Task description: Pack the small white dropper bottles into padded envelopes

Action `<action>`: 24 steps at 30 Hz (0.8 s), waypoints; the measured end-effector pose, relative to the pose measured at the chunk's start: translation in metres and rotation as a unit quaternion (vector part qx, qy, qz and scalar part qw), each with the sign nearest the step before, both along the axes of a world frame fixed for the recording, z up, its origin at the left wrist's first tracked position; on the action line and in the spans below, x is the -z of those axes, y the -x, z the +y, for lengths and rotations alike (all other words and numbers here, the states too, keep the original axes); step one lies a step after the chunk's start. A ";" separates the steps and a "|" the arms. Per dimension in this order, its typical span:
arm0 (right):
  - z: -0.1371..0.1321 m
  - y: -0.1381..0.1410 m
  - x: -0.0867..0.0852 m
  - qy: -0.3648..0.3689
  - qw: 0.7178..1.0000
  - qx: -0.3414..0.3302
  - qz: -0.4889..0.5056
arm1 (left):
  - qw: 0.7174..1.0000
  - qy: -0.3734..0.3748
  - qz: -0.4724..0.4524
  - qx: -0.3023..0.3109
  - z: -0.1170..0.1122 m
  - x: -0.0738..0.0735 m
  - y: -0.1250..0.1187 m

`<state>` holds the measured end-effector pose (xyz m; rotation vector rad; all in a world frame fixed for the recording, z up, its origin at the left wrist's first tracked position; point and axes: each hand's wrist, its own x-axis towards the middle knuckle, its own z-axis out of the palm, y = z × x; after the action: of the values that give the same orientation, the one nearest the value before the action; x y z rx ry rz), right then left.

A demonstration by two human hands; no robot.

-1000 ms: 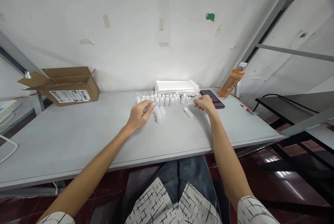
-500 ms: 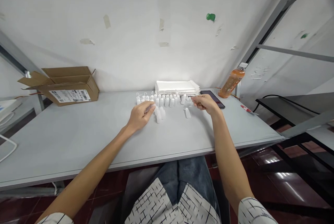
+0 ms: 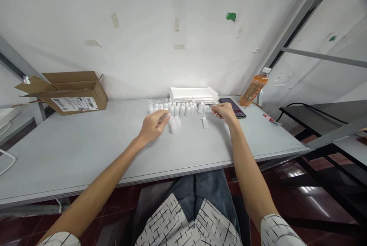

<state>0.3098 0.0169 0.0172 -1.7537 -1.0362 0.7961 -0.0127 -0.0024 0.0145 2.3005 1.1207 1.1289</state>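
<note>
My left hand [image 3: 155, 125] rests low over the table, its fingers curled toward the thumb beside a few loose white squeeze bottles [image 3: 173, 124]. Something whitish shows at its fingertips, too small to name. On the right, my right hand [image 3: 223, 112] is pinched closed at small clear pieces [image 3: 209, 108] near the end of the bottle rows; what lies between its fingertips is hidden. Several small white bottles with looped tops [image 3: 182, 110] stand in rows between the hands. A single white bottle [image 3: 204, 122] lies apart, nearer to me.
Behind the bottles lies a stack of white trays or sheets [image 3: 193, 93] against the wall. A dark phone [image 3: 236, 110] and an orange drink bottle [image 3: 255, 88] are to the right. An open cardboard box [image 3: 99, 99] stands at the left on the grey table [image 3: 86, 146].
The whole view has shifted slightly. My right hand's fingertips are a little farther from the bottle rows, while my left hand keeps nearly the same place and shape.
</note>
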 end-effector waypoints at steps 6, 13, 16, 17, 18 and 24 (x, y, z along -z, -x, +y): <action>0.002 -0.004 0.006 -0.007 0.998 0.044 -0.055 | 1.000 0.001 -0.004 0.005 -0.001 -0.001 0.000; 0.001 -0.001 0.004 -0.032 0.998 0.038 -0.039 | 1.000 -0.007 0.000 0.002 -0.002 -0.002 0.000; 0.002 0.000 0.004 -0.043 0.999 0.031 0.005 | 1.000 -0.003 -0.003 0.006 -0.002 -0.003 0.000; 0.002 0.000 0.004 -0.038 0.999 0.028 0.019 | 1.000 -0.001 -0.003 0.007 -0.002 -0.003 0.000; 0.003 0.000 0.004 -0.030 0.999 0.023 0.031 | 1.000 0.000 -0.002 0.007 -0.002 -0.003 0.000; 0.004 -0.004 0.005 -0.026 0.997 0.017 0.069 | 1.000 -0.005 0.000 0.004 -0.002 -0.003 0.000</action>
<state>0.3142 0.0212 0.0126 -1.6438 -0.9250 0.8503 -0.0124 -0.0044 0.0176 2.3095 1.1067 1.1341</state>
